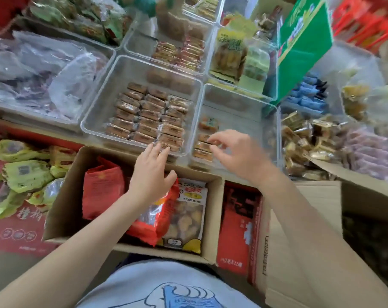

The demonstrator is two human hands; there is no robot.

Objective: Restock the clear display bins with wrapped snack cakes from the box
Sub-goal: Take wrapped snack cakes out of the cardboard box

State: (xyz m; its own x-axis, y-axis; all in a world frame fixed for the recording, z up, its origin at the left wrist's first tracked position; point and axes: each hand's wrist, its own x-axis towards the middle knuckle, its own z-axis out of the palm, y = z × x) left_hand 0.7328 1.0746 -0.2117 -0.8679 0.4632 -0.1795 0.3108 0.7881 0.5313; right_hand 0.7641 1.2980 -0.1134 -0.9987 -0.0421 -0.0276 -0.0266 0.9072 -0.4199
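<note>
Below your wrists sat the open box [64, 187], with red bags [103, 185] and a clear-windowed snack pack [188, 216] inside. Your left hand [152, 172] reached over its far edge, fingers straight and relaxed, holding nothing, fingertips at the near wall of the left bin [95, 112]. That bin held three rows of brown wrapped cakes [144, 116] just beyond your fingers. Your right hand [237, 152] hovered over the right bin [271, 134], fingers loosely curled; I cannot tell whether they pinched the top cake of the short stack [203, 146] under them. Beyond both hands stood more bins [166, 50] of sweets and a tilted green carton [304, 43].
</note>
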